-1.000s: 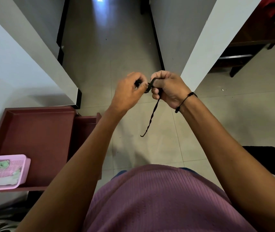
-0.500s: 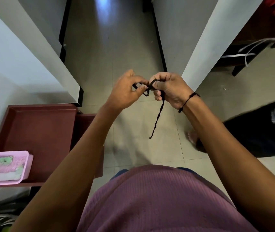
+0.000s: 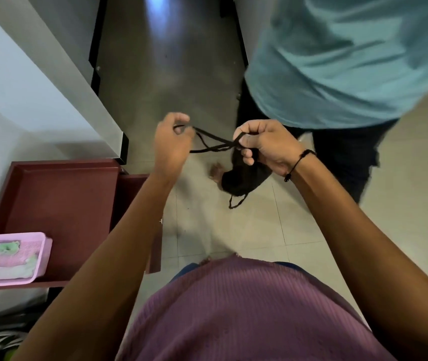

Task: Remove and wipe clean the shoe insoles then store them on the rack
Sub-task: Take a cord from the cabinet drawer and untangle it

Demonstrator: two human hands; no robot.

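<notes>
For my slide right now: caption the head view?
Both hands, left and right, stretch a black cord as another person passes.

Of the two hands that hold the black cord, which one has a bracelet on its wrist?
The right hand: a thin black bracelet circles its wrist. The left hand, which pinches the other end of the black cord, has a bare wrist.

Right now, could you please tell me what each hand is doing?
Left hand: fingers pinch one end of the thin black cord.
Right hand: fingers curled round the cord's other end.
</notes>
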